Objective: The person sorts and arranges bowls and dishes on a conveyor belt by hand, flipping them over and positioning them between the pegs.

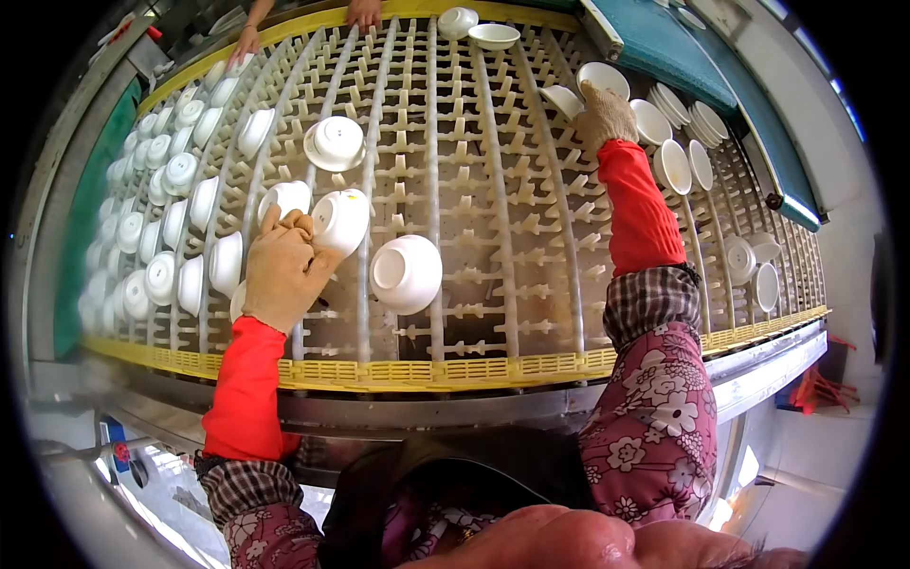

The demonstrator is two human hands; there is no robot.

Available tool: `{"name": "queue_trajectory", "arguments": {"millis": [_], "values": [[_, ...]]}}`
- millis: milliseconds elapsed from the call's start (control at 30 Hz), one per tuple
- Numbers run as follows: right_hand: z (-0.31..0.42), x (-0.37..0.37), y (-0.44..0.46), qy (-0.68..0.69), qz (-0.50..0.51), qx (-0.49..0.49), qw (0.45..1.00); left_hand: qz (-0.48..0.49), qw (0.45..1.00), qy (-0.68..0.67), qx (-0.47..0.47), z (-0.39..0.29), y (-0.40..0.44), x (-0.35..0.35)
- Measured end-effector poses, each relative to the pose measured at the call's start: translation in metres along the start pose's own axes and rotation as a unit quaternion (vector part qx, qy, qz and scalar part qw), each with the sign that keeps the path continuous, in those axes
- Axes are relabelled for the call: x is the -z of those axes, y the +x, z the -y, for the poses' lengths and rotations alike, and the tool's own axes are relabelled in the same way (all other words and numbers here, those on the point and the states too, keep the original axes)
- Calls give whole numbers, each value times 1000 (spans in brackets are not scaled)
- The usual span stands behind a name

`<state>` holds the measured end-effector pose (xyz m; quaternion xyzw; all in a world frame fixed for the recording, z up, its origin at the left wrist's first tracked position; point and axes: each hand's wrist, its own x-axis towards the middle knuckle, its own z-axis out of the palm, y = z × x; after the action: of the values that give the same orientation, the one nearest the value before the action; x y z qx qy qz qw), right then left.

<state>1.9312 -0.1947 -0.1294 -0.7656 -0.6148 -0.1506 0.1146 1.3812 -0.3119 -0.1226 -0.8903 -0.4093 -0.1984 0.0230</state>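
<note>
My left hand (284,270), in a tan glove, has its fingers closed at the edge of a white bowl (340,222) over the pegged rack. Another white bowl (284,202) lies just behind its fingertips. To the right of this hand an upside-down bowl (406,274) rests on the pegs. My right hand (607,116), also gloved, reaches far forward at the right, fingers closed at the near rim of a white bowl (604,82). A second bowl (563,101) tilts just left of it, and a third (651,122) sits to its right.
Many white bowls (180,174) fill the rack's left side. Stacked bowls (707,124) stand at the right beside a green belt (664,52). A yellow edge strip (436,372) runs along the front. Another person's hands (363,13) are at the far side.
</note>
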Motion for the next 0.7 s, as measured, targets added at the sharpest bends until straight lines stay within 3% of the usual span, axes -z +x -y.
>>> {"name": "queue_trajectory", "arguments": {"millis": [167,267,300,467,500,567,600,667,700], "values": [[-59,0,5,-91,-111,-93,985,-1,998,-51,37,-7,2,-1],[-86,18,-41,-66,-53,-233,969,10,998,-29,50,-4,-1,-6],[-102,18,-47,-12,72,-278,958,11,998,-14,54,-3,-1,-7],[-116,-13,-77,28,22,-144,989,-10,997,-12,74,-11,1,-11],[-107,-3,-81,91,56,-138,985,-9,997,-9,76,-14,5,-12],[-79,12,-86,192,24,-131,972,-30,996,3,85,-15,5,-17],[-74,5,-78,233,2,-72,970,-40,996,16,76,-14,6,-21],[-46,2,-67,468,64,-55,880,-37,996,33,78,-21,9,-20],[-23,9,-63,444,20,49,895,-42,996,33,75,-20,8,-21]]}}
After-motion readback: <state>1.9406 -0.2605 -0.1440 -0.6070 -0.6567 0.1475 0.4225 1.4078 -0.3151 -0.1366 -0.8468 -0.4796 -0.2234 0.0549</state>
